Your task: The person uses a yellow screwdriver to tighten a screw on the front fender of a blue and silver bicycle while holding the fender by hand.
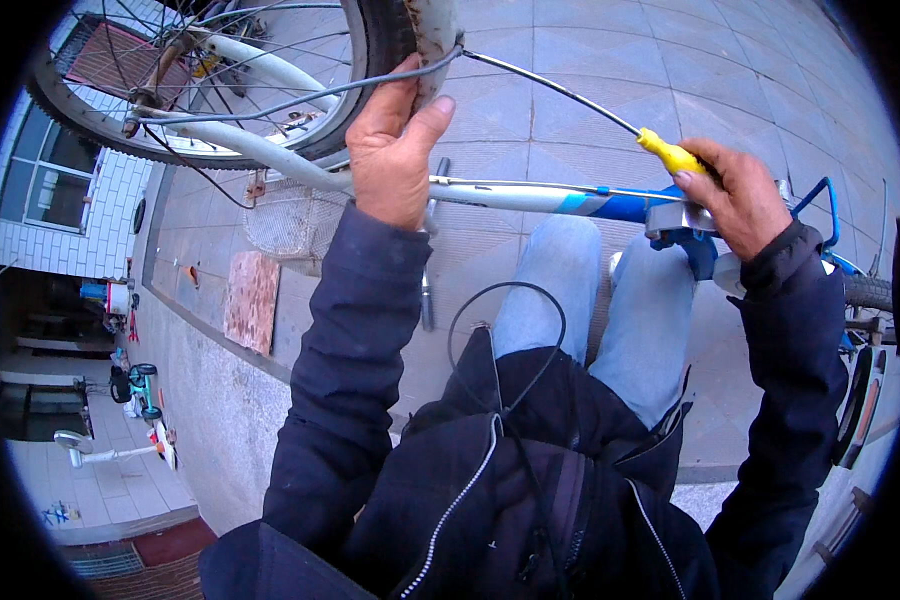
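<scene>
A bicycle is tipped over in front of me, with its spoked wheel at the upper left. My left hand is closed on the rusty white mudguard beside the tyre, its thumb lying against the mudguard's edge. A grey metal stay runs across the wheel to that spot. My right hand grips a screwdriver by its yellow handle. Its long shaft reaches left, and the tip meets the mudguard near the stay's end. Below lies the white and blue frame tube.
A wire basket sits on the paving under the wheel, beside a reddish stained board. A metal tool lies by my left sleeve. A thin black cable loops over my lap. A small green-wheeled vehicle stands far left.
</scene>
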`<state>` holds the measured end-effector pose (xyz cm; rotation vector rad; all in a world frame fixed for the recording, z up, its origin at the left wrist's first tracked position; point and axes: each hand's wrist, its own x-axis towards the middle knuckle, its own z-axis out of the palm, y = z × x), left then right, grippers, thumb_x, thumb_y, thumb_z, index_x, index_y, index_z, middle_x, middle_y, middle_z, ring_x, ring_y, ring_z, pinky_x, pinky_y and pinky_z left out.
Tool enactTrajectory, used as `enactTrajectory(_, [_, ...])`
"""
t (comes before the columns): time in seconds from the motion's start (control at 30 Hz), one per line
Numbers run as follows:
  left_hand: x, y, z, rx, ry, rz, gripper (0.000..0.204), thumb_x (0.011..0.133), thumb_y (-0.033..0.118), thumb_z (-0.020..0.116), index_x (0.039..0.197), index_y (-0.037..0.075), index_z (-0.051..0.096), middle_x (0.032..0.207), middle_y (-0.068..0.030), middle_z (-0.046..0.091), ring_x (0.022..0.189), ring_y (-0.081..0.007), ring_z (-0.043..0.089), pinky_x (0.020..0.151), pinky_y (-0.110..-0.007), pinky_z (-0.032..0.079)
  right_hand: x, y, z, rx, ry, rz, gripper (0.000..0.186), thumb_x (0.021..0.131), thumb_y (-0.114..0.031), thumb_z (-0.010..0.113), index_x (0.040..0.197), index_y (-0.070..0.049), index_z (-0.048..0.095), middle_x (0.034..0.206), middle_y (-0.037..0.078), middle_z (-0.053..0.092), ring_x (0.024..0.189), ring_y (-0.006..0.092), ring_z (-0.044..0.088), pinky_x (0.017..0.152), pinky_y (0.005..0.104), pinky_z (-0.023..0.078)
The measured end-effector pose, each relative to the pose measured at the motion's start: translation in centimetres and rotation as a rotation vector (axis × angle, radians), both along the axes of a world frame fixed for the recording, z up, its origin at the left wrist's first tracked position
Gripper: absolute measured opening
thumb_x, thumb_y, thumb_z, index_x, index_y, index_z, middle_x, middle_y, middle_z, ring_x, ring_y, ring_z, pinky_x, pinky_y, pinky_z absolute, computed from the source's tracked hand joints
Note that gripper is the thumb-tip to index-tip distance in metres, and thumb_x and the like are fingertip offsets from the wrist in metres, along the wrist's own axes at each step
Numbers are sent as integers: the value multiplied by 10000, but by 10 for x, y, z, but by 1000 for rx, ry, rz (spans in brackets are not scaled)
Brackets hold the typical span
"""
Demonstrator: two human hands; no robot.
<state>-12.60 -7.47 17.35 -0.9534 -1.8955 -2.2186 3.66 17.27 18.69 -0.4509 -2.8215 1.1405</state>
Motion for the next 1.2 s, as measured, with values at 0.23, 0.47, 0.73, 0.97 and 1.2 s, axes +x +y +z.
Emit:
enactTrajectory(0.23, [-2, 1, -2, 17, -5, 17, 433, 778, -13, 593, 1200, -36, 497, 1159, -135, 556, 1084, -198, 514, 953, -296, 367, -1, -3, -14, 202, 174, 5, 322, 858, -208, 591, 1091, 12, 561, 859, 171, 613, 732, 232, 601, 702, 293, 501])
enactTrajectory(0.47, [0, -1, -2, 9, -3, 18, 435, 778, -13, 595, 1202, -31, 499, 1152, -132, 561, 1074, -188, 517, 946, -293, 375, 2, 14, -11, 98, 79, 108, 348, 891, -215, 533, 1158, 8, 522, 920, 169, 607, 752, 246, 594, 758, 313, 484])
enactTrajectory(0.73, [-1, 0, -1, -6, 17, 28, 430, 781, -8, 590, 1203, -22, 504, 1148, -125, 565, 1069, -190, 521, 934, -296, 385, -3, 2, -10, 244, 160, 59, 242, 861, -159, 580, 1035, 9, 565, 836, 163, 615, 682, 241, 595, 676, 312, 499])
enactTrajectory(0.97, [-1, -1, 0, 12, -1, 9, 436, 781, -9, 593, 1205, -33, 496, 1159, -139, 556, 1084, -195, 514, 941, -298, 379, -3, 5, -4, 95, 10, 32, 280, 878, -135, 543, 1119, 8, 545, 938, 179, 614, 792, 254, 604, 780, 313, 489])
enactTrajectory(1.2, [0, 1, 0, 22, 9, -5, 437, 780, -10, 592, 1205, -34, 494, 1162, -138, 554, 1094, -198, 510, 958, -295, 363, 2, 14, 2, 115, 25, 89, 299, 875, -123, 542, 1145, 5, 553, 993, 187, 608, 851, 264, 608, 841, 319, 475])
